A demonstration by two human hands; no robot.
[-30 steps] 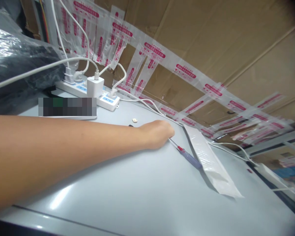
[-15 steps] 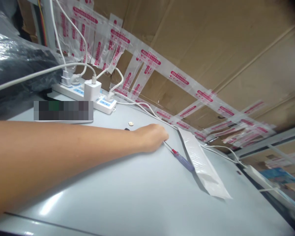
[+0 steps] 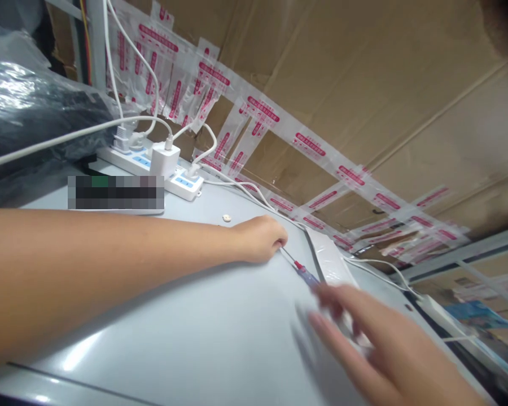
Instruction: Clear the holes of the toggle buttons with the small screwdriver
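Observation:
My left hand point(image 3: 262, 238) is closed at the far part of the grey tabletop. From its curled fingers comes the thin metal shaft of a screwdriver point(image 3: 307, 274), whose tip is hidden in the hand. It has a red collar and a translucent purplish handle, pointing toward the lower right. My right hand point(image 3: 376, 338), blurred, reaches in from the lower right. Its thumb and fingers are apart, with the fingertips beside the handle's end; whether they touch it is unclear. A small cream-coloured round piece point(image 3: 226, 217) lies beyond my left wrist.
A long white package point(image 3: 328, 256) lies right of the screwdriver. At the back left stands a white power strip point(image 3: 186, 185) with plugs and cables. A pixelated object point(image 3: 116, 194) sits before it. Dark plastic-wrapped goods point(image 3: 38, 107) are at left; taped cardboard point(image 3: 342, 84) lines the back.
My right hand has come into view from the lower right, up to the screwdriver's handle. My left hand and the screwdriver stay in place while the view shifts slightly.

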